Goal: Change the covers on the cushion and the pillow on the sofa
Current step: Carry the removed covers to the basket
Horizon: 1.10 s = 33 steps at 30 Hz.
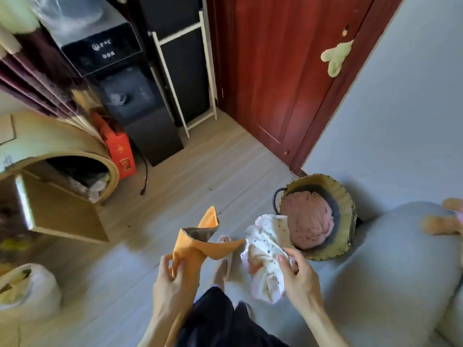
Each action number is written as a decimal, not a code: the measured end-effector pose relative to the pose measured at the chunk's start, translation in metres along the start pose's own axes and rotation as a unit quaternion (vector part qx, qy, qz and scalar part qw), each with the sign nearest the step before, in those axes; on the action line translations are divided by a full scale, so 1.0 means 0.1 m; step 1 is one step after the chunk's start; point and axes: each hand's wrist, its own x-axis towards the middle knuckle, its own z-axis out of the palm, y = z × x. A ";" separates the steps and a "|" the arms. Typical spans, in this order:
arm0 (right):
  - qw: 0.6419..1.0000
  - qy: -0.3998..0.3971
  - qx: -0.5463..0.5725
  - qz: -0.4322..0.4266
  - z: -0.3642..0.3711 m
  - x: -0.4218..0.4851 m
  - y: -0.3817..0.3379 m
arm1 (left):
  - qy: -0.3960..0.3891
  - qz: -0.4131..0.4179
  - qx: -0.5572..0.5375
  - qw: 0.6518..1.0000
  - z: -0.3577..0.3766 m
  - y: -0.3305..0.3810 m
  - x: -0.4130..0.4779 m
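My left hand [172, 276] grips a folded orange cover [200, 244] with a grey-brown inside, held up over the floor. My right hand [295, 274] grips a crumpled white cover with small dark dots [265, 256], just left of a woven basket [343, 196]. A bunched pink cloth [308, 221] lies inside the basket. The grey sofa [390, 271] fills the lower right, with the basket standing against its arm. No cushion or pillow is in view.
A brown plush toy [446, 221] lies on the sofa at the right edge. A curved wooden cabinet [57, 186], a red box [120, 151], a black water dispenser [130, 96] and a red door [280, 71] stand around. My slippered foot [223, 261] is below the covers.
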 end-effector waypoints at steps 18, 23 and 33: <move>0.946 0.218 0.143 0.191 -0.55 1.24 -0.08 | -0.289 0.268 0.206 0.896 2.46 2.96 1.59; 0.933 0.240 0.170 0.209 -0.89 1.55 0.22 | -0.288 0.296 0.179 0.893 3.31 3.47 1.49; 0.928 0.279 0.167 0.184 -1.43 2.48 0.75 | -0.319 0.313 0.201 0.872 4.49 3.61 1.45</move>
